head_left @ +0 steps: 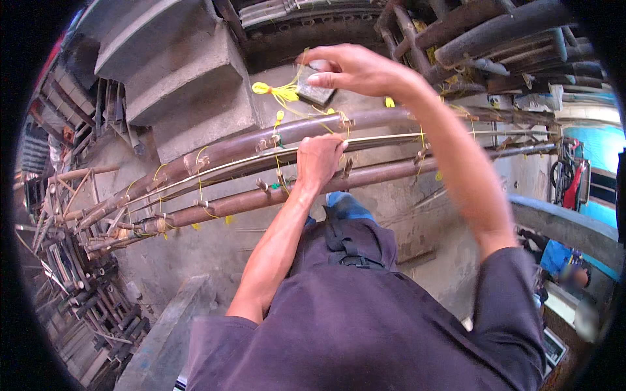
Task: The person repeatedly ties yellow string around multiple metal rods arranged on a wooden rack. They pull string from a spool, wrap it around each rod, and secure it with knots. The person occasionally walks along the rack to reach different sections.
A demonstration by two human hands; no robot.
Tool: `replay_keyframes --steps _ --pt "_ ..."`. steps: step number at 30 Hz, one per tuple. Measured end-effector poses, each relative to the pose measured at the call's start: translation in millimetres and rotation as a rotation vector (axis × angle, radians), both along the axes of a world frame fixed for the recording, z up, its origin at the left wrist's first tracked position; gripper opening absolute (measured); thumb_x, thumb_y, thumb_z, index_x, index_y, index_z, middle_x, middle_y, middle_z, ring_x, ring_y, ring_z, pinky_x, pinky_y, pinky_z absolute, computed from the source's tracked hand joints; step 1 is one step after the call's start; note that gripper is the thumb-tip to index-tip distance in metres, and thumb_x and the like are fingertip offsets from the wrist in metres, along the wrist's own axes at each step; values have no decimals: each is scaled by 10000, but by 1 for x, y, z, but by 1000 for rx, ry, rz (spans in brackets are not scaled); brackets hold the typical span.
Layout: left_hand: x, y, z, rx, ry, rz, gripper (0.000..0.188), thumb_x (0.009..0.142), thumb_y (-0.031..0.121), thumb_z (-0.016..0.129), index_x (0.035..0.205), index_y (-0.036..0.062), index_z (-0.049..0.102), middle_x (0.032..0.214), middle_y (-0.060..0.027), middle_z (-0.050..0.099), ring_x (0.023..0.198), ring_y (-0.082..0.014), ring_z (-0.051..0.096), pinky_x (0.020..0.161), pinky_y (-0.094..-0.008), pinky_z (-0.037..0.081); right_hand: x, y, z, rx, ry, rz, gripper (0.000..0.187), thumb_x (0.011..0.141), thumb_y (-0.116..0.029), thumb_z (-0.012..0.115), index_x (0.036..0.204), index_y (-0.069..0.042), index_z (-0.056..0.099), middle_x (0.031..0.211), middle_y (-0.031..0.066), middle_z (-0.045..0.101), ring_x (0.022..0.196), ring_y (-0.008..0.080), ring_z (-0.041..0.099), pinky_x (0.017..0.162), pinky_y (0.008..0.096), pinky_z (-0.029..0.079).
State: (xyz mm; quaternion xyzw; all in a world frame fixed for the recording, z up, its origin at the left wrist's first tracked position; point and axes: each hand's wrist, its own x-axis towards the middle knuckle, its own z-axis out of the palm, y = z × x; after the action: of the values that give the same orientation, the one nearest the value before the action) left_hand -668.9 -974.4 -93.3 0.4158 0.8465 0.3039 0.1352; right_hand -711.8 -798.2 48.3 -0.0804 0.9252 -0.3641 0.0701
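Observation:
Two long brown poles with pegs run across in front of me, a far pole (pixel 241 141) and a near pole (pixel 244 201). Between them stretches a thin pale strip (pixel 385 137), tied at intervals with yellow string. My left hand (pixel 318 159) is closed around this strip beside a peg (pixel 345 121) on the far pole. Raised beyond that pole, my right hand (pixel 349 68) has curled fingers, with a strand of yellow string at their tips. This strand joins a looped bundle of yellow string (pixel 282 92). Behind the right hand lies a grey block (pixel 316 88).
Concrete steps (pixel 189 78) rise at the far left. Stacked pipes and poles (pixel 502 39) fill the far right, and more lie in a pile (pixel 98 313) at left. A low concrete ledge (pixel 166 335) stands at my near left. Another person (pixel 564 264) is at the right.

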Motion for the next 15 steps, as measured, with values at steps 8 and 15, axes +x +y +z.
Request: replay_keyframes --steps 8,15 --pt "-4 -10 6 -236 114 -72 180 851 239 618 961 108 674 856 -88 681 785 -284 643 675 -396 481 94 -57 -62 -370 211 -464 224 922 -194 503 1042 -6 513 780 138 525 769 229 544 725 380 468" --pt "-23 43 43 231 -911 -8 232 922 249 565 909 29 639 814 -52 635 776 -165 602 717 -308 471 180 -130 -156 -281 -270 -43 280 889 -196 457 1132 -67 509 700 216 620 728 422 624 625 527 483"
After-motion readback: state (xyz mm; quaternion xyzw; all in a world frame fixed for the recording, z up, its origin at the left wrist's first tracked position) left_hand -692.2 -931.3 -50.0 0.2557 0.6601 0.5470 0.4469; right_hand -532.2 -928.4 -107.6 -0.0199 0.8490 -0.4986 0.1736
